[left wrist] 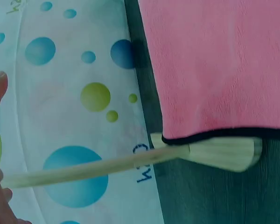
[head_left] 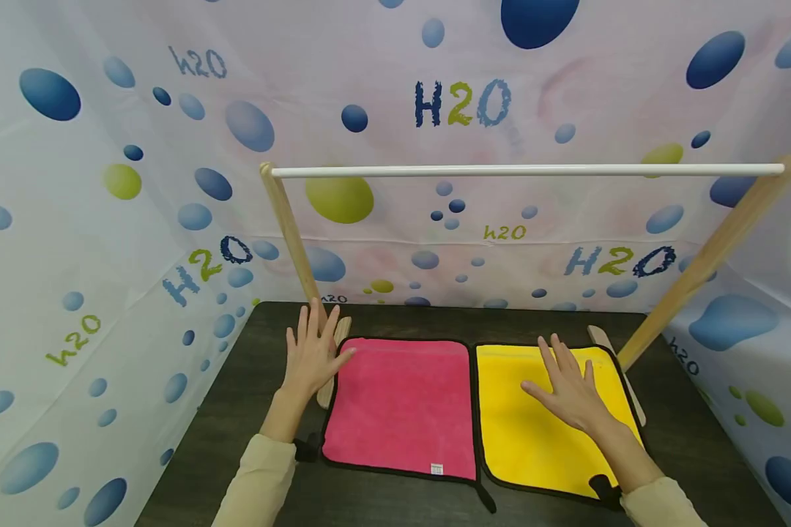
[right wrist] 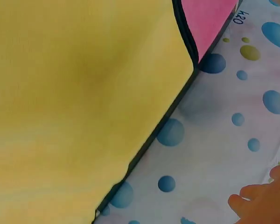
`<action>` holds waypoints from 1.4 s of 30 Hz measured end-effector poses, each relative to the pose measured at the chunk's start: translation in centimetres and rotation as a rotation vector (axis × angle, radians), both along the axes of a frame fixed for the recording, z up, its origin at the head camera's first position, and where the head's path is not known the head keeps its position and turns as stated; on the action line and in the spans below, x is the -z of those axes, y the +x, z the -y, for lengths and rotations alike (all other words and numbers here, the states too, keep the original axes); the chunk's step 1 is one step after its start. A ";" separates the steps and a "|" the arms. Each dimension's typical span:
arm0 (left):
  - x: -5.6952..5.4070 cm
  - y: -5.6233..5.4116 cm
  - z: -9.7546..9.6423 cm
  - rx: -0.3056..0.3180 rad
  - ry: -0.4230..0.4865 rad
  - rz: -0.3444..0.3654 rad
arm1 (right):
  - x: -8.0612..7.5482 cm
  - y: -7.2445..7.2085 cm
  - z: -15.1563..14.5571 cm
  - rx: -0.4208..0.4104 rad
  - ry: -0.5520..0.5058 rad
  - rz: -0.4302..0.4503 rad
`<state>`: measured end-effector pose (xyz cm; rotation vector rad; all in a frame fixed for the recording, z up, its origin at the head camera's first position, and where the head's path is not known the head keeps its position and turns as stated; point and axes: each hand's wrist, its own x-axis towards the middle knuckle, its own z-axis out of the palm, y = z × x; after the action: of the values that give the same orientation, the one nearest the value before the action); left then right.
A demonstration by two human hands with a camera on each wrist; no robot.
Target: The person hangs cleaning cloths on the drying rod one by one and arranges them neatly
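- Head view: the pink cloth (head_left: 405,410) and the yellow cloth (head_left: 510,439) lie flat on the dark table (head_left: 217,446), just beside each other, I'd guess so that neither covers the other
- The left hand (head_left: 311,362) hovers around the base of the left post (head_left: 291,227), fingers spread and fairly straight, gripping nothing as far as I can see, can't tell if it's actually touching the wood
- The right hand (head_left: 570,395) is over the yellow cloth, fingers straight and apart, nothing pinched, and whether it's resting on the fabric or just above it I honestly can't tell
- Behind the cloths a white bar (head_left: 527,170) spans the left post and the right post (head_left: 704,267), and the flat left foot (head_left: 326,395) and right foot (head_left: 636,404) are probably what keeps it all upright
- Left wrist view: a corner of the pink cloth overlaps the left foot, likely because there's not much room between the feet, and the fingertips at the picture's edge are near the post, contact unclear
- Right wrist view: the yellow cloth fills most of it, bit of pink up top, and the blurry fingers low down show against the bubble-print backdrop (right wrist: 214,158), no grip visible there
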<state>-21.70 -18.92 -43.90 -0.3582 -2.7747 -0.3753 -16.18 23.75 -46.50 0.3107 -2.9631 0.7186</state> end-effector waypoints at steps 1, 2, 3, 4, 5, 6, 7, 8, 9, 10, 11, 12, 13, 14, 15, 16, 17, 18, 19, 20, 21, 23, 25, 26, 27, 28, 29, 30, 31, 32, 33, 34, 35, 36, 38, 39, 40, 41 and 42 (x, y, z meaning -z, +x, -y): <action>0.0 -0.1 0.3 0.001 0.008 -0.013 | 0.3 0.1 0.2 0.000 -0.012 0.006; 0.0 -0.2 0.5 0.001 0.014 -0.028 | 0.5 0.1 0.5 -0.001 -0.022 0.014; 0.0 -0.4 0.8 0.002 0.022 -0.044 | 0.8 0.2 0.7 -0.002 -0.032 0.020; 0.1 -0.5 1.1 0.004 0.023 -0.068 | 1.0 0.3 0.9 -0.003 -0.044 0.028; 0.1 -0.7 1.4 0.007 0.026 -0.099 | 1.3 0.3 1.2 -0.004 -0.051 0.032; 0.1 -0.9 1.7 0.012 0.027 -0.137 | 1.5 0.3 1.5 -0.005 -0.059 0.037; 0.2 -1.1 1.9 0.020 0.025 -0.180 | 1.7 0.4 1.8 -0.007 -0.070 0.039; 0.2 -1.3 2.2 0.029 0.023 -0.225 | 1.9 0.4 2.1 -0.010 -0.083 0.043; 0.2 -1.5 2.4 0.042 0.025 -0.273 | 2.1 0.4 2.4 -0.015 -0.094 0.047; 0.2 -1.7 2.6 0.054 0.033 -0.318 | 2.3 0.4 2.8 -0.021 -0.103 0.052; 0.2 -1.9 2.7 0.063 0.048 -0.354 | 2.5 0.4 3.1 -0.025 -0.114 0.057; 0.2 -2.1 2.9 0.071 0.064 -0.382 | 2.7 0.4 3.4 -0.030 -0.129 0.060; 0.2 -2.3 3.0 0.077 0.080 -0.403 | 2.8 0.4 3.8 -0.036 -0.145 0.063; 0.2 -2.6 3.0 0.081 0.102 -0.420 | 3.1 0.4 4.0 -0.045 -0.166 0.066; 0.2 -2.8 3.1 0.082 0.124 -0.429 | 3.3 0.4 4.3 -0.055 -0.184 0.069; 0.2 -2.9 3.1 0.081 0.145 -0.433 | 3.4 0.4 4.6 -0.065 -0.210 0.072; 0.2 -3.1 3.2 0.079 0.163 -0.436 | 3.6 0.4 4.9 -0.078 -0.239 0.075; 0.1 -3.3 3.2 0.080 0.177 -0.440 | 3.8 0.4 5.2 -0.092 -0.266 0.082; 0.1 -3.4 3.2 0.080 0.190 -0.441 | 4.0 0.4 5.5 -0.104 -0.294 0.095; 0.0 -3.6 3.3 0.083 0.202 -0.444 | 4.1 0.4 5.8 -0.116 -0.321 0.110; -0.1 -3.8 3.3 0.086 0.212 -0.445 | 4.2 0.4 6.0 -0.125 -0.344 0.127; -0.3 -4.1 3.4 0.104 0.237 -0.450 | 4.4 0.5 6.5 -0.136 -0.393 0.164; -0.4 -4.5 3.4 0.126 0.265 -0.460 | 4.6 0.5 7.0 -0.136 -0.436 0.201; -0.5 -4.7 3.4 0.135 0.278 -0.467 | 4.7 0.6 7.3 -0.130 -0.456 0.220; -0.6 -4.8 3.4 0.147 0.294 -0.474 | 4.8 0.6 7.5 -0.125 -0.476 0.236; -0.7 -5.0 3.4 0.159 0.307 -0.484 | 4.9 0.6 7.7 -0.119 -0.496 0.252; -0.7 -5.1 3.4 0.164 0.316 -0.491 | 4.9 0.6 7.9 -0.111 -0.510 0.266; -0.7 -5.2 3.4 0.171 0.323 -0.503 | 5.1 0.7 8.1 -0.103 -0.525 0.277; -0.8 -5.3 3.3 0.172 0.328 -0.510 | 5.2 0.7 8.3 -0.093 -0.535 0.286; -0.8 -5.5 3.3 0.173 0.333 -0.514 | 5.3 0.8 8.5 -0.084 -0.544 0.292; -0.8 -5.6 3.2 0.175 0.339 -0.520 | 5.4 0.9 8.7 -0.079 -0.551 0.296; -0.8 -5.7 3.2 0.171 0.344 -0.523 | 5.6 1.0 8.9 -0.072 -0.554 0.301; -0.9 -5.8 3.1 0.166 0.351 -0.523 | 5.7 1.1 9.1 -0.066 -0.561 0.306; -0.9 -5.9 3.1 0.161 0.358 -0.522 | 5.8 1.1 9.3 -0.061 -0.565 0.310; -0.9 -6.1 3.0 0.149 0.376 -0.510 | 6.1 1.3 9.6 -0.056 -0.579 0.328; -0.9 -6.2 3.1 0.141 0.383 -0.503 | 6.2 1.3 9.8 -0.058 -0.586 0.339; -0.9 -6.2 3.0 0.135 0.390 -0.496 | 6.4 1.4 9.9 -0.062 -0.597 0.351; -0.9 -6.4 3.1 0.128 0.392 -0.491 | 6.5 1.4 10.0 -0.067 -0.612 0.366; -0.9 -6.4 3.1 0.121 0.396 -0.487 | 6.6 1.4 10.2 -0.075 -0.621 0.381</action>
<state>-28.13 -22.04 -43.02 -0.4489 -2.1514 -0.7411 -14.74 13.59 -53.11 0.2545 -2.8467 1.8157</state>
